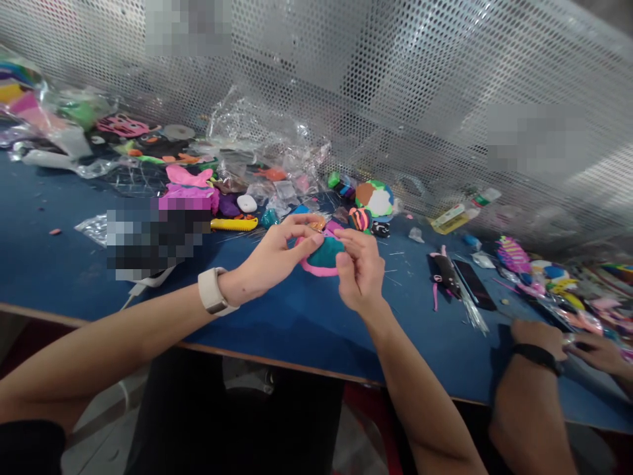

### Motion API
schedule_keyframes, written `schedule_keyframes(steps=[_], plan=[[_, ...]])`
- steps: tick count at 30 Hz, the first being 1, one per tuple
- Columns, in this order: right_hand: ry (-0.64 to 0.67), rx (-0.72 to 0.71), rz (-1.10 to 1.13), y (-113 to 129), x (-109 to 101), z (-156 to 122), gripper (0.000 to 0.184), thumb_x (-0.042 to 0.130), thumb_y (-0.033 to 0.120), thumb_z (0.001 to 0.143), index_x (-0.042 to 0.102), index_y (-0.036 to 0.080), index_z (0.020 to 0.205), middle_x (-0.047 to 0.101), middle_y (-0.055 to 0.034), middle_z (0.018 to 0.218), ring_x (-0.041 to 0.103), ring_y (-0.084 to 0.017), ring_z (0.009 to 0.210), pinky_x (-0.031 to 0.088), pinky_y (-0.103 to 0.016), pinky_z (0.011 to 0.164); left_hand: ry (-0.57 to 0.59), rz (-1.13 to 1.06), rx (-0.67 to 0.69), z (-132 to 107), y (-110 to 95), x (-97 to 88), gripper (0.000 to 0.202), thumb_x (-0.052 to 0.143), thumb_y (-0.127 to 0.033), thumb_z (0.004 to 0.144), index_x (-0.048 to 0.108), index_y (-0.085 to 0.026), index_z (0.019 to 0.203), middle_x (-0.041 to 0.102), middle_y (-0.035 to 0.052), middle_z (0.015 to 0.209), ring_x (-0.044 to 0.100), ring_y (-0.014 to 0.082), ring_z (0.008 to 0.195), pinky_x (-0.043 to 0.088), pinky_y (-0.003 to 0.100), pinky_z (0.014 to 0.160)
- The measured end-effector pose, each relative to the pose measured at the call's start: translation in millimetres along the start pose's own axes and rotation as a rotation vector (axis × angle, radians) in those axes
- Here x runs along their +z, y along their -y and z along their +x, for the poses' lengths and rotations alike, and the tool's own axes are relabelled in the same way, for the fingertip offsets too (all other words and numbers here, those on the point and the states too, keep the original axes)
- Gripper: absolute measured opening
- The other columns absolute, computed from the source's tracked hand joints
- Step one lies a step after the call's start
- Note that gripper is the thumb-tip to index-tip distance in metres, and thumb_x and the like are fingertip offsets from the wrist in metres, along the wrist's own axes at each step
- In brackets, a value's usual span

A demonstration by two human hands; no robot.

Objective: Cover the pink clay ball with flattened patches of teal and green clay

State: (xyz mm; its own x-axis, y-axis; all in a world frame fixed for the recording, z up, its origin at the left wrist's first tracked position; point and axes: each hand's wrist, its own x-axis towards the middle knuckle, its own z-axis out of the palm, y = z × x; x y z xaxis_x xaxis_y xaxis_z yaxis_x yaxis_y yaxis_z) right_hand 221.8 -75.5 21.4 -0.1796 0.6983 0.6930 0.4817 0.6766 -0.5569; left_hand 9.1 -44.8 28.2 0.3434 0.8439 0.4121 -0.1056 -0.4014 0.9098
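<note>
Between my two hands is a rounded piece of modelling clay, teal in the middle with a pink rim, raised above the blue table. The fingers of my left hand pinch its upper left edge. My right hand grips the right side, thumb in front and fingers behind. A small purple-pink bit shows at the top between my fingertips; its exact shape is hidden. Just behind my hands lie a striped orange and black clay piece and a round brown, white and green clay piece.
A yellow cutter knife and a pink clay figure lie to the left. Crumpled clear plastic lines the back by a perforated metal panel. Rightward are a bottle, a phone and another person's hands.
</note>
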Motion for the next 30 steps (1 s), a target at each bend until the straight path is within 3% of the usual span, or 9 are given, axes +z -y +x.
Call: schedule_keyframes(steps=[4,13,19,23,30], plan=[[-0.024,-0.010,0.018,-4,4,-2,0.027,0.057,0.052,0.117,0.066,0.034,0.134,0.081,-0.0052,0.108,0.072,-0.019,0.064,0.062,-0.039,0.058,-0.009,0.061,0.028,2,-1,-1.9,0.040,0.072,-0.047,0.111,0.077,-0.019,0.083,0.072,0.0146,0.152,0.060,0.0318,0.156,0.048,0.056,0.132],[-0.009,-0.009,0.001,-7,11,-4,0.024,0.055,0.052,0.117,0.061,0.032,0.128,0.059,0.0062,0.069,0.052,-0.016,0.046,0.046,-0.036,0.048,-0.049,0.033,0.044,0,4,2.9,0.029,0.076,-0.045,0.108,0.082,-0.020,0.093,0.070,0.0148,0.156,0.063,0.0315,0.153,0.046,0.059,0.134],[-0.088,-0.028,0.026,-1,21,-6,0.024,0.056,0.052,0.117,0.063,0.030,0.123,0.059,0.0069,0.070,0.049,-0.013,0.045,0.045,-0.032,0.046,-0.056,0.026,0.026,-4,6,4.6,0.025,0.085,-0.047,0.102,0.086,-0.022,0.096,0.070,0.0139,0.158,0.063,0.0337,0.154,0.047,0.060,0.134],[-0.199,-0.043,0.066,7,28,-4,0.018,0.057,0.043,0.118,0.064,0.028,0.112,0.057,0.0078,0.067,0.047,-0.010,0.045,0.038,-0.027,0.044,-0.066,0.039,0.020,-6,4,7.1,0.031,0.084,-0.051,0.104,0.086,-0.023,0.091,0.071,0.0121,0.159,0.061,0.0343,0.156,0.049,0.057,0.134],[-0.205,-0.032,0.067,10,32,-3,0.008,0.061,0.030,0.114,0.063,0.027,0.107,0.062,0.0077,0.068,0.049,-0.009,0.046,0.037,-0.025,0.047,-0.076,0.033,0.009,-9,6,10.1,0.034,0.079,-0.049,0.107,0.084,-0.022,0.085,0.071,0.0117,0.159,0.063,0.0332,0.154,0.047,0.055,0.136]])
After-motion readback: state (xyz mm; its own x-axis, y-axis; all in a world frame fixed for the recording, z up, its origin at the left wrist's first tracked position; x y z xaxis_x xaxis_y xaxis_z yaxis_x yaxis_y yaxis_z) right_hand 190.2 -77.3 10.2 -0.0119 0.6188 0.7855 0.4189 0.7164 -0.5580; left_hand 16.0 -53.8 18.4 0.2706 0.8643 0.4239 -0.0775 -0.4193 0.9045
